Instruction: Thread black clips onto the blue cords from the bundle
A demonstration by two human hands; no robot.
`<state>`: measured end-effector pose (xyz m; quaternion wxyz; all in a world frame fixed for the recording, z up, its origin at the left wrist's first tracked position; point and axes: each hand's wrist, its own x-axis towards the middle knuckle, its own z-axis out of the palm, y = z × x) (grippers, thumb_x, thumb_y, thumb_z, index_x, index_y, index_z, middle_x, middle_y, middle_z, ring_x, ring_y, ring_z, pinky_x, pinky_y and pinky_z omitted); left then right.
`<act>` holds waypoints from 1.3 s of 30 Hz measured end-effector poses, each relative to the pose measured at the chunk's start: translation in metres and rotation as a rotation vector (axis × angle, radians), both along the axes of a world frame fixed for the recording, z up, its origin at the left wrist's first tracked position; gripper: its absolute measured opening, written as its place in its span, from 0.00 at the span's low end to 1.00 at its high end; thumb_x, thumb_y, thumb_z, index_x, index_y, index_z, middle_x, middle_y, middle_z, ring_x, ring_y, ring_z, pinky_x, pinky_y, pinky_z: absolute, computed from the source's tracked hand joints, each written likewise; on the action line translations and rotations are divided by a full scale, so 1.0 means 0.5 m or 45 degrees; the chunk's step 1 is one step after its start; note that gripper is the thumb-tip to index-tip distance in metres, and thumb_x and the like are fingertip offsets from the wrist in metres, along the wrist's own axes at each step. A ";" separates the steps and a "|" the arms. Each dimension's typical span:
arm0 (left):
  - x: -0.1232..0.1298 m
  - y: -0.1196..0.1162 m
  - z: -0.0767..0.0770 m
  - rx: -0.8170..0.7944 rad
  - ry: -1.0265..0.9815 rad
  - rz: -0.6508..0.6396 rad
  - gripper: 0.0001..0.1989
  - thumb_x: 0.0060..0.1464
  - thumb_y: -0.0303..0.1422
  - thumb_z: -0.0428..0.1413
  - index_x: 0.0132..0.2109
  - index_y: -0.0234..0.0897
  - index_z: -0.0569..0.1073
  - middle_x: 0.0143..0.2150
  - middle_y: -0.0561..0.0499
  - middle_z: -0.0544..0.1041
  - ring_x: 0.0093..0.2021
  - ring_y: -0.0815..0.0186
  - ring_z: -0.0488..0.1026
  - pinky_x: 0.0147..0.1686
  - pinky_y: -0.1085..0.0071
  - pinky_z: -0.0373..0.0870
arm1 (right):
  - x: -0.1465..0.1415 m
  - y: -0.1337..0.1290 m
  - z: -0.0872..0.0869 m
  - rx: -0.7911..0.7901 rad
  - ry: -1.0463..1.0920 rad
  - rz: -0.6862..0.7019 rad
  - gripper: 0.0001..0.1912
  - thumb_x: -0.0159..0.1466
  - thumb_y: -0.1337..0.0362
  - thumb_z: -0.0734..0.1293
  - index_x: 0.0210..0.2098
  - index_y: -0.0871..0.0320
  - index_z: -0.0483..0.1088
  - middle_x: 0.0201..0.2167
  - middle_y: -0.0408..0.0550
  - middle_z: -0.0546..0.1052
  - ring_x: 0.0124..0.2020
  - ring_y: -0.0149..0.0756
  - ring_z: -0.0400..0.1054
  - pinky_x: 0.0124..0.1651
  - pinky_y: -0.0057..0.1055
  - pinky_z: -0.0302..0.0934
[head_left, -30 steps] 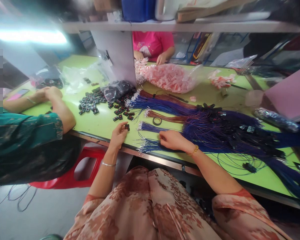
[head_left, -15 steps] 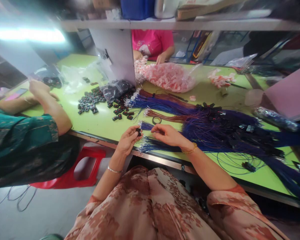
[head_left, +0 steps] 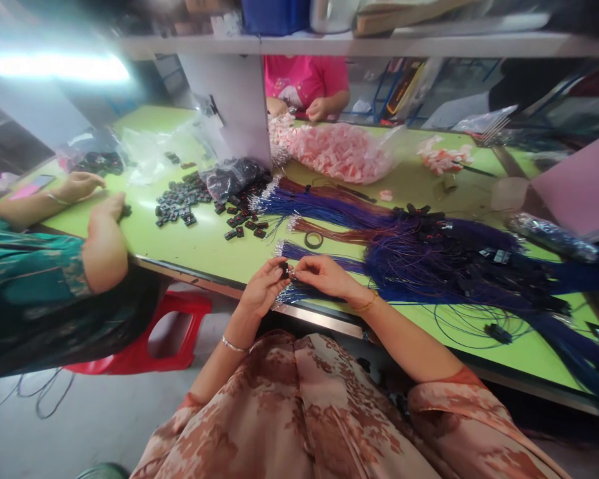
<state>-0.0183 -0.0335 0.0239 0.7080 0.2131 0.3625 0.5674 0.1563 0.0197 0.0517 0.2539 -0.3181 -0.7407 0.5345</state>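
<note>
Near the front edge of the table, my left hand [head_left: 263, 285] pinches a small black connector housing [head_left: 284, 270] between thumb and fingers. My right hand [head_left: 325, 275] is closed in a pinch right beside it, with a wire's silvery end [head_left: 292, 273] at its fingertips, up against the housing. Blue wires [head_left: 304, 251] with metal terminal ends lie just behind my hands, and another dark blue bundle [head_left: 299, 293] runs under them. A roll of black tape [head_left: 313, 239] rests a little farther back.
Loose black housings [head_left: 190, 197] lie in a pile at back left, by a plastic bag [head_left: 232, 178] of more. A large wire tangle [head_left: 414, 256] covers the right side. Pink pieces fill a bag [head_left: 344, 153] behind. A co-worker's arm [head_left: 104, 246] is at left; another person [head_left: 307, 86] sits opposite.
My right hand has moved left to meet the housing in my left hand, which shifted slightly right. The left co-worker's arms have shifted, a hand lowering to the table.
</note>
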 end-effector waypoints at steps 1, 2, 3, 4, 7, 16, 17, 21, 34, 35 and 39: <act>0.000 0.000 -0.001 0.000 -0.002 -0.006 0.15 0.47 0.25 0.61 0.44 0.35 0.73 0.38 0.50 0.77 0.37 0.71 0.74 0.38 0.76 0.71 | 0.000 -0.002 0.000 0.030 -0.029 -0.039 0.10 0.58 0.60 0.63 0.25 0.60 0.67 0.22 0.40 0.68 0.24 0.26 0.57 0.28 0.24 0.52; 0.001 0.000 -0.001 0.000 -0.003 -0.012 0.14 0.48 0.25 0.61 0.44 0.35 0.73 0.38 0.50 0.77 0.37 0.71 0.74 0.39 0.76 0.71 | -0.001 -0.005 -0.001 0.071 -0.060 -0.083 0.10 0.58 0.60 0.63 0.24 0.60 0.66 0.21 0.39 0.67 0.23 0.26 0.56 0.27 0.23 0.50; 0.001 0.000 -0.001 0.001 -0.002 -0.019 0.14 0.48 0.26 0.61 0.44 0.35 0.73 0.38 0.50 0.77 0.37 0.71 0.74 0.39 0.75 0.71 | -0.001 -0.007 -0.001 0.118 -0.089 -0.123 0.09 0.58 0.61 0.63 0.24 0.60 0.65 0.20 0.39 0.67 0.23 0.25 0.55 0.27 0.23 0.50; 0.002 -0.001 -0.001 0.000 0.000 -0.026 0.14 0.48 0.26 0.61 0.44 0.35 0.73 0.38 0.50 0.77 0.37 0.71 0.74 0.40 0.75 0.71 | -0.001 -0.010 -0.002 0.168 -0.113 -0.158 0.09 0.57 0.62 0.63 0.23 0.59 0.65 0.20 0.39 0.67 0.23 0.25 0.55 0.26 0.23 0.49; 0.004 -0.002 -0.002 0.004 0.013 -0.043 0.15 0.47 0.27 0.61 0.44 0.36 0.73 0.38 0.50 0.76 0.38 0.71 0.74 0.41 0.74 0.71 | -0.002 -0.016 -0.004 0.310 -0.165 -0.225 0.07 0.56 0.64 0.63 0.22 0.59 0.64 0.20 0.39 0.68 0.22 0.25 0.56 0.26 0.24 0.48; 0.008 -0.003 -0.006 -0.002 0.014 -0.043 0.15 0.47 0.26 0.62 0.44 0.35 0.73 0.37 0.50 0.77 0.37 0.71 0.75 0.39 0.75 0.72 | -0.002 -0.018 -0.008 0.398 -0.255 -0.251 0.09 0.55 0.64 0.64 0.21 0.59 0.64 0.18 0.39 0.66 0.21 0.25 0.54 0.25 0.25 0.44; 0.008 -0.003 -0.005 -0.007 0.013 -0.039 0.15 0.47 0.26 0.62 0.44 0.35 0.73 0.37 0.50 0.77 0.37 0.71 0.75 0.39 0.75 0.71 | -0.002 -0.018 -0.007 0.405 -0.257 -0.249 0.09 0.55 0.64 0.64 0.21 0.59 0.64 0.18 0.39 0.66 0.21 0.25 0.54 0.25 0.25 0.44; 0.010 -0.003 -0.004 0.000 0.031 -0.035 0.15 0.47 0.27 0.62 0.43 0.35 0.73 0.36 0.50 0.77 0.37 0.70 0.74 0.41 0.73 0.71 | -0.002 -0.020 -0.003 0.459 -0.263 -0.239 0.09 0.55 0.64 0.64 0.20 0.59 0.63 0.18 0.39 0.67 0.21 0.26 0.55 0.26 0.25 0.44; 0.035 -0.008 -0.015 -0.046 0.297 0.161 0.19 0.38 0.32 0.68 0.38 0.33 0.72 0.31 0.52 0.76 0.29 0.72 0.74 0.34 0.74 0.73 | -0.002 -0.027 -0.013 0.702 -0.289 -0.089 0.07 0.61 0.69 0.60 0.27 0.60 0.67 0.26 0.46 0.71 0.27 0.29 0.61 0.32 0.26 0.50; 0.036 -0.009 -0.014 -0.046 0.307 0.171 0.19 0.37 0.32 0.68 0.38 0.33 0.72 0.31 0.52 0.76 0.29 0.72 0.74 0.34 0.74 0.73 | -0.004 -0.029 -0.016 0.722 -0.316 -0.092 0.07 0.61 0.69 0.61 0.27 0.60 0.67 0.26 0.46 0.71 0.27 0.30 0.61 0.31 0.26 0.50; 0.039 -0.014 -0.010 -0.030 0.358 0.208 0.19 0.37 0.32 0.68 0.38 0.33 0.72 0.30 0.53 0.76 0.30 0.72 0.73 0.34 0.74 0.73 | -0.008 -0.033 -0.023 0.762 -0.422 -0.115 0.07 0.60 0.69 0.62 0.26 0.59 0.67 0.23 0.45 0.71 0.25 0.30 0.59 0.29 0.27 0.48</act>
